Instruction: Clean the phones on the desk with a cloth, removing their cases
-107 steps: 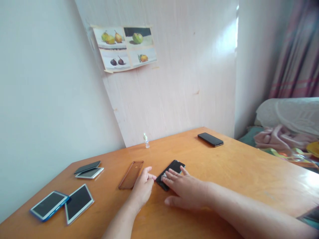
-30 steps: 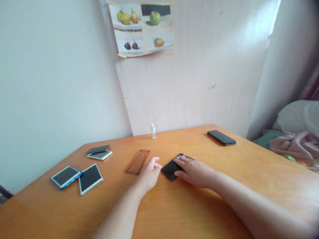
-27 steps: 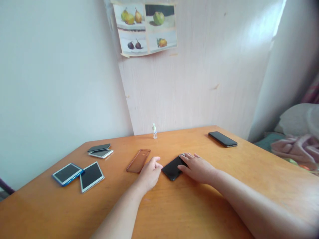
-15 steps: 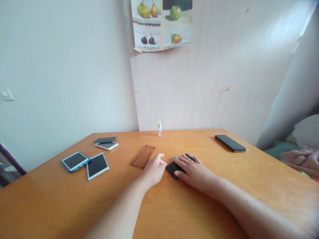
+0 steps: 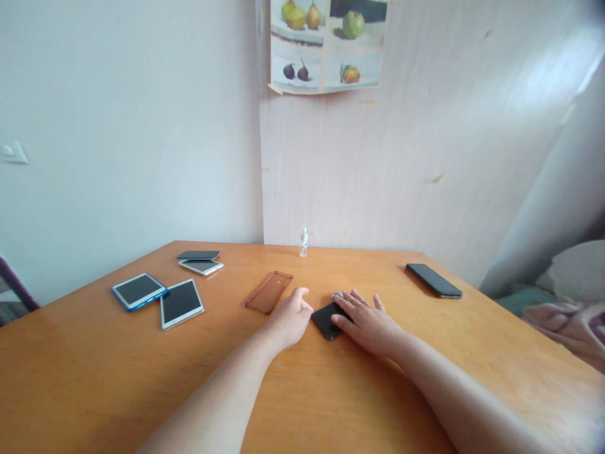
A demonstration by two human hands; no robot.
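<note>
A black phone [image 5: 325, 323] lies on the wooden table in front of me, its far part covered by my right hand [image 5: 366, 320]. That hand is flat with fingers spread, and a small whitish patch, too small to name, shows under its fingertips. Just left of the phone rests my left hand [image 5: 289, 318], its fingers loosely bent and apart, the tips at the phone's left edge; whether they touch it I cannot tell. Beyond my left hand lies a brown see-through phone case [image 5: 268, 292].
On the left lie a blue-cased tablet [image 5: 139, 291], a white tablet [image 5: 181, 304], a white phone [image 5: 202, 267] and a dark phone [image 5: 198, 255]. A small clear bottle [image 5: 303, 244] stands near the wall. Another black phone [image 5: 433, 280] lies at the right edge.
My right hand has slid a little toward the far end of the black phone, baring more of its near part. My left hand keeps its place; the view has tilted slightly.
</note>
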